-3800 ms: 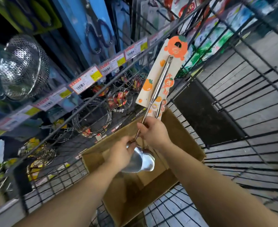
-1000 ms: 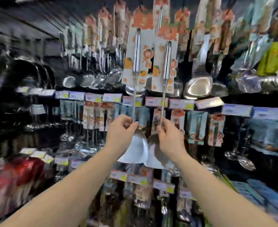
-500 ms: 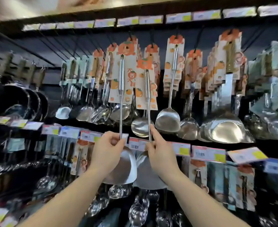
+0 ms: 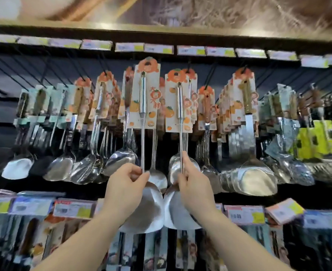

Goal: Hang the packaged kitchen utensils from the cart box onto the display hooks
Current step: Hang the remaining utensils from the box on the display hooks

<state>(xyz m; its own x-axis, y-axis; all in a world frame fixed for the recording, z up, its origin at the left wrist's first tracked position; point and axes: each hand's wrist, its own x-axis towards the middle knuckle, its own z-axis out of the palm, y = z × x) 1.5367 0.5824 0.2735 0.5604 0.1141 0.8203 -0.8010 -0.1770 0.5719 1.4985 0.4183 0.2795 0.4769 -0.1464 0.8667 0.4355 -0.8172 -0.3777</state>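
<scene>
I hold two steel spatulas upright, one in each hand, in front of the hanging display. My left hand point(image 4: 127, 185) pinches the thin stem of the left spatula point(image 4: 142, 106), whose orange-printed card reaches up near a black display hook point(image 4: 150, 61). My right hand point(image 4: 193, 184) grips the stem of the right spatula point(image 4: 179, 106); its card top sits a little lower, among matching hung packages. Both shiny blades hang side by side just below my hands. The cart box is out of view.
The top rail carries many hung ladles point(image 4: 120, 157), spatulas point(image 4: 253, 173) and carded utensils on black hooks. Price tags point(image 4: 159, 48) line the shelf edge above, and another tag row point(image 4: 73, 208) runs below with more packaged goods underneath.
I have turned from the cart box to the display and raised both spatulas. Since half a second ago both have risen higher, their card tops now level with the hooks.
</scene>
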